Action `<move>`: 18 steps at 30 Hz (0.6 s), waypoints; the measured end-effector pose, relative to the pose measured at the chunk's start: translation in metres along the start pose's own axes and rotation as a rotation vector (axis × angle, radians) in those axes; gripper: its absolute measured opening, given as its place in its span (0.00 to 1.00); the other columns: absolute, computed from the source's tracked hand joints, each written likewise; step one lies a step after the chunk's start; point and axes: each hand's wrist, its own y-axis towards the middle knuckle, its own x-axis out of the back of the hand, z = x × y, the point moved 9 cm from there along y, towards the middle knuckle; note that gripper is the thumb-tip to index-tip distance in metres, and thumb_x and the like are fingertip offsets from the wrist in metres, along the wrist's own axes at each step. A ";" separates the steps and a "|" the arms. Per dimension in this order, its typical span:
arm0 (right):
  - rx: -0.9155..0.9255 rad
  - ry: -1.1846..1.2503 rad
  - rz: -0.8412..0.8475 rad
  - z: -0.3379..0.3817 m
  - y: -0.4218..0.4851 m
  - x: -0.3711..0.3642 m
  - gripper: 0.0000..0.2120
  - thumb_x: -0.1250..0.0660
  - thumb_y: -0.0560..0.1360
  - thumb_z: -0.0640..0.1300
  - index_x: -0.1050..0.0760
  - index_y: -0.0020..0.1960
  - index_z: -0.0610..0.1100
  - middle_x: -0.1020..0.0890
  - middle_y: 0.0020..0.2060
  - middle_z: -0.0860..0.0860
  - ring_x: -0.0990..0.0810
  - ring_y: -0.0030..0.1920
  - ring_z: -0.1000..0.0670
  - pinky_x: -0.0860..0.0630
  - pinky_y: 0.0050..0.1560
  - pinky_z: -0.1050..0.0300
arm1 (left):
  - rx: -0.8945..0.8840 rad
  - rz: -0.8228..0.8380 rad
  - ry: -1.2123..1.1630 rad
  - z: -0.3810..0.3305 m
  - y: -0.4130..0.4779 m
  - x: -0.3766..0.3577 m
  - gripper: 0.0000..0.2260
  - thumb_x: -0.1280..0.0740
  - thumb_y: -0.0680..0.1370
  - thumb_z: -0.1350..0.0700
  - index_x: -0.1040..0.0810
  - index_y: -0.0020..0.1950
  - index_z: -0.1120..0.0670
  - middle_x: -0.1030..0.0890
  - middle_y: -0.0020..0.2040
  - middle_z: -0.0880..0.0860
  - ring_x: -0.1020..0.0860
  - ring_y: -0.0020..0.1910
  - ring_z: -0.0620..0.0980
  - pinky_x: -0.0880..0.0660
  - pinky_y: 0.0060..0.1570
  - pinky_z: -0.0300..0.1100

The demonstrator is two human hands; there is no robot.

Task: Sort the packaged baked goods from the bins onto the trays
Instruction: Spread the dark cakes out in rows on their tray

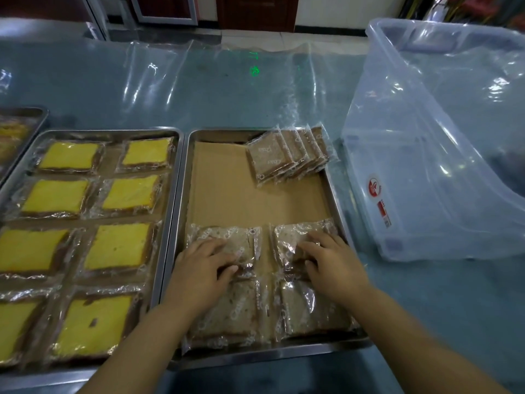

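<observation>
Head view: crinkly clear-wrapped brown bread packets lie on a paper-lined steel tray. Left hand and right hand rest flat on two, fingers spread, not gripping. Beside it, yellow cake slices; translucent plastic bin right.

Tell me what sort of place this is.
Probably a bakery packing or food-prep room: steel trays of wrapped cake slices, a plastic-covered worktable, and a clear storage bin.

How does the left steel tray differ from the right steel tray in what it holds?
The left steel tray holds clear-wrapped yellow cake slices, laid flat in two columns that fill it. The right steel tray holds clear-wrapped brown bread slices, with bare brown liner paper mid-tray and a leaning stack. Both are rectangular.
</observation>
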 end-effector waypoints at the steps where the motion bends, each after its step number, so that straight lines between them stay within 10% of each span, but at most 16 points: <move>1: -0.003 0.007 -0.013 0.000 0.001 0.002 0.16 0.40 0.77 0.46 0.27 0.64 0.52 0.30 0.67 0.54 0.33 0.66 0.48 0.34 0.65 0.51 | -0.001 -0.001 0.000 0.000 0.000 0.000 0.11 0.33 0.75 0.48 0.19 0.57 0.45 0.27 0.65 0.45 0.36 0.67 0.48 0.42 0.64 0.47; 9: -0.029 0.075 -0.161 0.004 0.045 0.041 0.09 0.39 0.75 0.44 0.22 0.51 0.46 0.20 0.47 0.53 0.25 0.48 0.50 0.27 0.47 0.54 | -0.034 -0.135 -0.103 -0.008 0.039 0.030 0.03 0.30 0.73 0.55 0.18 0.46 0.52 0.21 0.43 0.46 0.24 0.43 0.49 0.25 0.43 0.46; 18: -0.141 0.215 -0.264 -0.008 0.142 0.087 0.11 0.38 0.76 0.45 0.25 0.57 0.46 0.22 0.50 0.49 0.24 0.49 0.47 0.25 0.46 0.52 | -0.159 -0.011 -0.072 -0.027 0.156 0.027 0.08 0.34 0.76 0.52 0.20 0.52 0.52 0.22 0.50 0.49 0.24 0.47 0.48 0.29 0.45 0.41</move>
